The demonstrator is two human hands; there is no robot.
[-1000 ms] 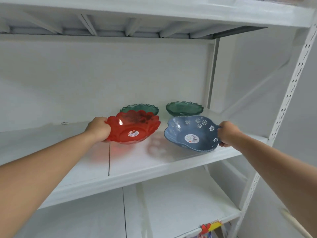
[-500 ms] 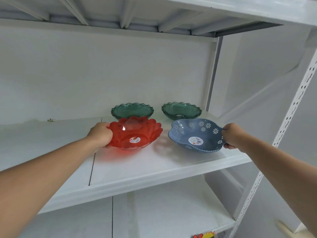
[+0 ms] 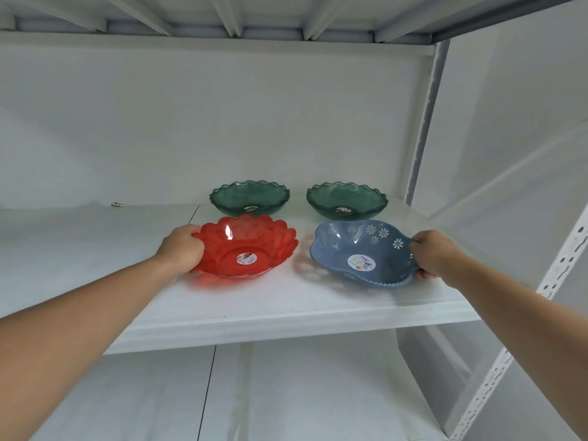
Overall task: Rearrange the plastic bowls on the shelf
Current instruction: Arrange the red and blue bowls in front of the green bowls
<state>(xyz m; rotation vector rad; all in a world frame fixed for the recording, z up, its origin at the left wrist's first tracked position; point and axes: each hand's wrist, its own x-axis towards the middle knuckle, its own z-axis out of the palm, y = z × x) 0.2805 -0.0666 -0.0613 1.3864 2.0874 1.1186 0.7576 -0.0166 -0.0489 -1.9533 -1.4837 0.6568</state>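
Note:
A translucent red scalloped bowl [image 3: 251, 246] rests on the white shelf [image 3: 286, 310], front left, with a round sticker inside. My left hand [image 3: 183, 248] grips its left rim. To its right sits a blue bowl [image 3: 359, 253] with white flower cut-outs and a sticker; my right hand [image 3: 436, 254] holds its right rim. Behind them stand two dark green wavy-edged bowls, one at the back left [image 3: 249, 198] and one at the back right [image 3: 346, 200], each directly behind a front bowl.
A small scrap [image 3: 117, 204] lies at the back of the shelf, far left. A perforated white upright [image 3: 563, 265] stands at the right front corner, another post [image 3: 423, 132] at the back right. A lower shelf [image 3: 286, 393] lies beneath, ribbed shelf underside overhead.
Both bowls were tilted up and held off the shelf a second ago; now they have come down flat onto the shelf, in front of the green bowls. Both hands keep their grip.

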